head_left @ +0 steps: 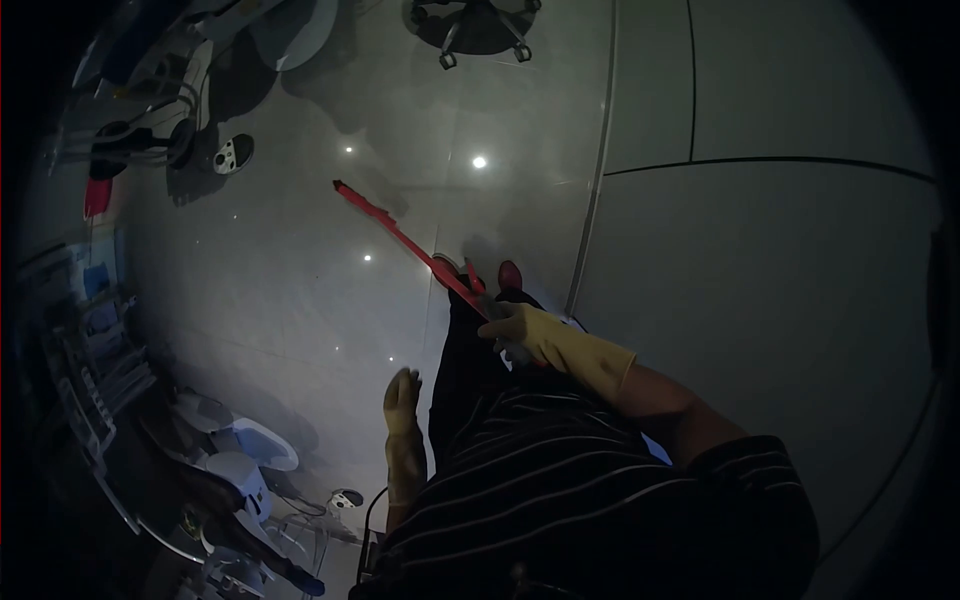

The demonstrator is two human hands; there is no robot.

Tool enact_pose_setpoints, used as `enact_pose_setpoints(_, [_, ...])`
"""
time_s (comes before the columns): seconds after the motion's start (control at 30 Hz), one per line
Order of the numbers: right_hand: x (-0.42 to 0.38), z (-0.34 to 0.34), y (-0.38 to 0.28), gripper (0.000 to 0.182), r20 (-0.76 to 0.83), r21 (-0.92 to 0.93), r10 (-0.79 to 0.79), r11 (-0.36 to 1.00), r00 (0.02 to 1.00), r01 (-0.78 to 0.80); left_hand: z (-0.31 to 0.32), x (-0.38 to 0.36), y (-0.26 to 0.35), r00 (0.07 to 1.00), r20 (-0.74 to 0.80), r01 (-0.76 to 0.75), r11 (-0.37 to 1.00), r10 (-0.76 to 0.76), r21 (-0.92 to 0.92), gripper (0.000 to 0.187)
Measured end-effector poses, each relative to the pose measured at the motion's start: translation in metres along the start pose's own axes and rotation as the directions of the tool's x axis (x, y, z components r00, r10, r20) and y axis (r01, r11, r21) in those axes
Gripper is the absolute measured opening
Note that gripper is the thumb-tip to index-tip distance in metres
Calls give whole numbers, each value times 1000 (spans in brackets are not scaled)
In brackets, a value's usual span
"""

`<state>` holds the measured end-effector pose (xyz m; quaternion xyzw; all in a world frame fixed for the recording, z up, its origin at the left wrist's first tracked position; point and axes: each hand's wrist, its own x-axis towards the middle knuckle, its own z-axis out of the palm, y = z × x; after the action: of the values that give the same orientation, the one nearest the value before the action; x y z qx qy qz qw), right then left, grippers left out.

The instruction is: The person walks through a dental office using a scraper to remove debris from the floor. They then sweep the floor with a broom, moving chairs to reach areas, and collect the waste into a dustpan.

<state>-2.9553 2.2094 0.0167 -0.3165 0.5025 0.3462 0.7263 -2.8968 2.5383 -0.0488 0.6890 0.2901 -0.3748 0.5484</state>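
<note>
A long red tool (408, 241) slants up and to the left over the floor, its dark tip farthest from me. My right hand (512, 325), in a yellow rubber glove, is closed around its grey handle end in front of my legs. My left hand (402, 388), also in a yellow glove, hangs beside my left leg, away from the tool. Its fingers are bunched and point upward, and nothing shows in them.
A wheeled chair base (478, 25) stands at the top. Equipment with hoses and a foot pedal (233, 154) is at the upper left. A white unit (240, 480) and a second pedal (346, 498) are at the lower left. Pale cabinet panels (760, 260) line the right.
</note>
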Motion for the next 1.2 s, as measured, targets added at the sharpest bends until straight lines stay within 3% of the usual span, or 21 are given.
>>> enact_pose_setpoints(0.07, [-27,15,-13,54,-45,-483,-154,869,987,113,71,23,47,970,193,154,988,-145,-30,50])
enact_pose_setpoints(0.1, [-46,19,-19,54,-60,-482,-152,870,987,105,95,36,55,931,292,240,970,-218,-41,52])
enact_pose_setpoints(0.17, [-75,31,-26,63,172,-566,-474,670,864,480,152,34,99,813,440,469,877,-382,-104,53])
enact_pose_setpoints(0.2, [-73,30,-26,63,168,-565,-492,662,854,492,162,65,82,814,449,454,886,-368,-97,53])
enact_pose_setpoints(0.23, [-69,28,-27,64,45,-476,-341,819,939,321,172,114,48,645,741,531,807,-187,-259,51])
enact_pose_setpoints(0.27, [-68,24,-32,66,-48,-353,-158,926,986,131,181,144,35,421,904,644,679,72,-354,49])
enact_pose_setpoints(0.3, [-71,17,-38,66,-45,-348,-173,926,984,147,193,134,53,416,906,634,690,74,-348,49])
enact_pose_setpoints(0.37, [-78,1,-48,67,-16,-197,-136,972,991,131,216,98,88,783,614,252,953,-97,-170,43])
enact_pose_setpoints(0.4, [-77,-7,-51,67,-13,-185,-139,974,990,134,217,118,84,783,614,249,956,-103,-158,43])
enact_pose_setpoints(0.47, [-68,-32,-50,68,-69,-98,-306,949,949,299,214,177,51,596,803,410,859,2,-307,36])
enact_pose_setpoints(0.5, [-63,-47,-51,68,-64,-85,-293,954,954,288,227,155,61,604,797,415,859,-14,-299,36])
enact_pose_setpoints(0.53, [-57,-67,-54,68,-106,17,-330,943,938,334,248,116,89,830,536,317,923,-157,-219,33])
enact_pose_setpoints(0.57, [-50,-88,-61,68,-153,115,-365,916,918,383,269,94,106,955,194,247,964,-225,-97,31])
enact_pose_setpoints(0.63, [-39,-145,-76,67,-188,155,-332,919,924,362,270,94,102,947,194,282,952,-257,-115,32])
enact_pose_setpoints(0.7, [-11,-203,-71,66,-234,205,-292,918,928,340,267,83,98,943,274,277,904,-190,-325,37])
enact_pose_setpoints(0.73, [13,-233,-68,65,-328,171,-229,940,917,296,270,79,102,941,272,284,909,-203,-305,37])
enact_pose_setpoints(0.8, [51,-276,-68,64,-416,148,-153,961,896,232,282,70,110,935,350,197,902,-55,-384,40])
enact_pose_setpoints(0.93, [131,-329,-63,70,-541,117,-188,948,820,295,285,76,96,943,323,183,933,-79,-308,41])
enact_pose_setpoints(1.0, [166,-350,-75,73,-582,127,-164,949,797,289,300,86,82,989,100,132,958,-110,-255,44])
enact_pose_setpoints(1.07, [196,-357,-99,72,-578,88,-36,990,816,106,311,90,71,989,35,144,969,-140,-199,46])
enact_pose_setpoints(1.2, [338,-411,-124,71,-594,85,75,996,801,-31,320,127,26,972,-6,233,966,-235,-114,49])
